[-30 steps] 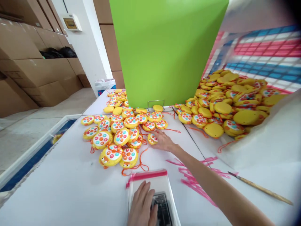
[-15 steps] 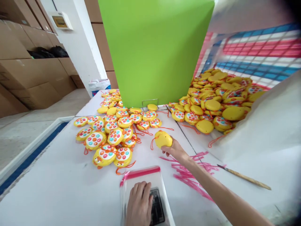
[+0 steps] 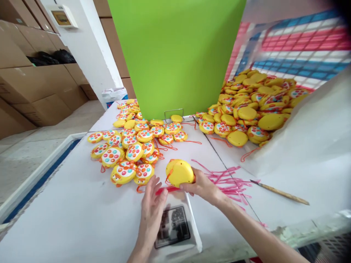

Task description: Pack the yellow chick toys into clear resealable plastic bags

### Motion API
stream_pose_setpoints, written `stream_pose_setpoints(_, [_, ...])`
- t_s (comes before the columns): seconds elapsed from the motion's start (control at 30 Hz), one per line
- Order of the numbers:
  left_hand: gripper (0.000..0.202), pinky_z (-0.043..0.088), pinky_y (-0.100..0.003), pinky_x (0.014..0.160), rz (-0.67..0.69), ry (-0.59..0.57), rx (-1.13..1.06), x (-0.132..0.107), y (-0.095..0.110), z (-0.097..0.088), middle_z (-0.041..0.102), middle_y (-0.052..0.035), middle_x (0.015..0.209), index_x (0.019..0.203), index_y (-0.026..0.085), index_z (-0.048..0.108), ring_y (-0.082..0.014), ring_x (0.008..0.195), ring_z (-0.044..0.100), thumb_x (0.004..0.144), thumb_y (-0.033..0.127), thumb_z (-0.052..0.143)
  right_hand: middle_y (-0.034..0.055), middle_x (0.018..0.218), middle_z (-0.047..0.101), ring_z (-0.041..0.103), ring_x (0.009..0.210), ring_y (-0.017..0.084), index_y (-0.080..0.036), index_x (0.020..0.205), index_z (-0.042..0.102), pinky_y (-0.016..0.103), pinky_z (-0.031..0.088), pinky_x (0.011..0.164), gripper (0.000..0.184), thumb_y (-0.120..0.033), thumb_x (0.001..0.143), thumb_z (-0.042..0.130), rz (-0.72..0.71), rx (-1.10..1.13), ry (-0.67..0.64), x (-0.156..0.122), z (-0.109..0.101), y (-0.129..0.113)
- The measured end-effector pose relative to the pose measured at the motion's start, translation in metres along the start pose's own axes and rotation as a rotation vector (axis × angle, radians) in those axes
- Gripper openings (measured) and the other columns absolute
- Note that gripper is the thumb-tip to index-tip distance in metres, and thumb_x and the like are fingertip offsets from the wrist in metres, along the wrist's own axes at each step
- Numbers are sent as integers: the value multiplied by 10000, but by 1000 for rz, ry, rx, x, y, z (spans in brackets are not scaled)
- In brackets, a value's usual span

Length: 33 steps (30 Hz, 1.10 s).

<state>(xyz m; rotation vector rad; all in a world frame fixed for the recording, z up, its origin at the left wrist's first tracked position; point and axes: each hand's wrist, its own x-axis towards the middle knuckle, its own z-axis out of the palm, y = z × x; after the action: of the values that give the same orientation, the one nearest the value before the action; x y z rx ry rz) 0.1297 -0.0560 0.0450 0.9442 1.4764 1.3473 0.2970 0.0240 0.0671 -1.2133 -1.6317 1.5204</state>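
My right hand point(image 3: 201, 186) grips a round yellow toy point(image 3: 179, 172), its plain back facing up and an orange cord trailing from it. The toy hangs just above the mouth of a transparent plastic bag point(image 3: 175, 223), which has a pink strip along its top edge and a dark printed card inside. My left hand point(image 3: 151, 208) rests against the bag's left side with its fingers apart. Just beyond both hands lies a heap of yellow toys with coloured dots point(image 3: 131, 151), their orange cords tangled.
A larger yellow toy heap point(image 3: 246, 117) sits on white sheeting at right, below a striped woven bag point(image 3: 298, 47). Pink strips point(image 3: 225, 180) and a wooden-handled blade point(image 3: 279, 193) lie on the white table point(image 3: 68, 219). A green board point(image 3: 175, 54) stands behind.
My right hand has lifted the yellow toy from the table and brought it over the bag's mouth. My left hand has moved from on top of the bag to its left side.
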Motion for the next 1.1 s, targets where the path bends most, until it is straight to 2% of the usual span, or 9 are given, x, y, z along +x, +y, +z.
stream_pose_setpoints(0.1, [517, 498, -307, 878, -50, -95, -159, 9, 10, 5, 604, -88, 1224, 1250, 227, 484, -222, 1099, 582, 792, 428, 615, -23, 683, 583, 495, 533, 98, -151, 904, 571, 194, 383, 460, 312, -276, 655, 712, -36, 13, 0, -4, 12, 6])
stream_pose_setpoints(0.23, [333, 527, -278, 703, -95, -131, -110, 9, 2, 3, 682, -41, 793, 942, 147, 634, -185, 745, 646, 772, 433, 636, 23, 798, 594, 558, 696, 150, -157, 904, 544, 224, 444, 566, 301, -410, 772, 639, -164, 75, 73, -8, 24, 13])
stream_pose_setpoints(0.37, [334, 532, -316, 696, -138, -152, -23, 2, -1, -10, 669, -32, 732, 924, 147, 648, -206, 707, 649, 753, 433, 645, 55, 900, 584, 557, 686, 161, -172, 1066, 466, 243, 448, 545, 303, -402, 872, 510, -202, -177, 244, -14, 25, 19])
stream_pose_setpoints(0.47, [251, 512, -302, 696, 20, -163, 276, -5, 11, -19, 688, -59, 790, 868, 172, 674, -219, 744, 644, 795, 398, 593, 78, 957, 585, 572, 738, 185, -175, 1124, 427, 268, 469, 584, 288, -330, 887, 474, -217, -299, 272, -17, 21, 21])
stream_pose_setpoints(0.6, [206, 480, -321, 696, 412, -152, 691, -13, 36, -21, 667, -54, 764, 774, 222, 661, -221, 735, 600, 845, 327, 499, 93, 1034, 572, 563, 899, 225, -188, 1148, 454, 312, 490, 692, 303, -243, 855, 507, -266, -386, 284, -20, 18, 20])
stream_pose_setpoints(0.77, [249, 476, -364, 727, 706, -342, 1076, -14, 70, -11, 629, -46, 742, 733, 216, 598, -219, 730, 573, 868, 181, 391, 70, 1034, 552, 575, 892, 217, -217, 1160, 467, 341, 484, 764, 342, -117, 836, 515, -325, -518, 180, -29, 22, 10])
stream_pose_setpoints(0.93, [269, 449, -455, 796, 794, -442, 1374, -15, 90, 3, 597, -87, 842, 767, 201, 571, -281, 831, 551, 695, 17, 387, 81, 1081, 535, 554, 978, 225, -211, 1141, 470, 348, 485, 826, 315, -76, 858, 502, -391, -619, 88, -39, 25, -2])
stream_pose_setpoints(1.03, [253, 430, -429, 797, 791, -499, 1313, -6, 98, 9, 573, -73, 804, 728, 210, 552, -274, 849, 534, 717, 20, 385, 70, 1037, 546, 547, 968, 235, -205, 1052, 501, 352, 499, 792, 239, -82, 850, 538, -420, -731, 26, -43, 26, -7])
stream_pose_setpoints(1.1, [233, 432, -358, 759, 742, -580, 1219, 6, 103, 10, 570, -49, 763, 681, 211, 546, -238, 814, 547, 776, 59, 399, 68, 1020, 550, 547, 951, 240, -198, 1002, 510, 360, 509, 768, 184, -99, 853, 557, -435, -796, -12, -45, 27, -9])
